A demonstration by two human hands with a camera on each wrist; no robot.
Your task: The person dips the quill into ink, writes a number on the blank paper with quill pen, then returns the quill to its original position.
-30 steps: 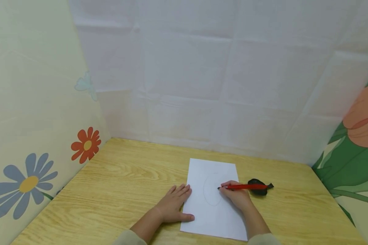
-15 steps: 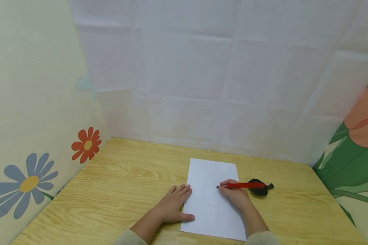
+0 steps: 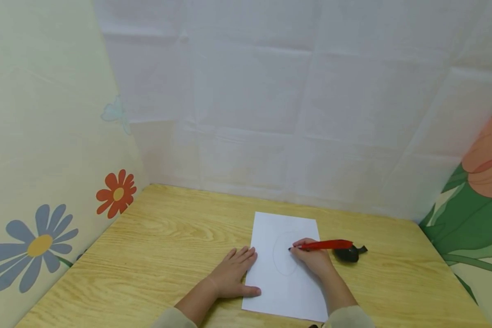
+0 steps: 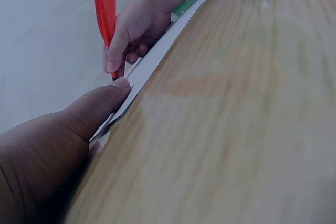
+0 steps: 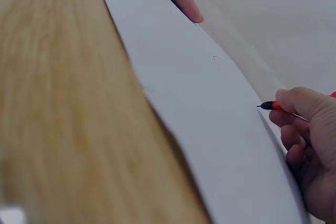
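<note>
My right hand pinches a red pen with a black tip. Its broad, flat-looking red barrel points to the right. The tip is at the white sheet of paper, inside a thin pencil-like curve that bows to the left. Spread out flat, my left hand rests over the sheet's left edge, thumb on the paper. In the left wrist view the pen stands nearly upright between thumb and fingers. The right wrist view shows its dark tip close to the paper.
A black, rounded object with a stem-like end lies right of the paper, partly behind the pen's rear end. The wood-grain table meets a white sheet wall at the back. Flower-printed panels stand at the sides.
My right hand and the pen tip have shifted slightly left and up over the paper. The pen's rear end has swung up and left. My left hand stays put.
</note>
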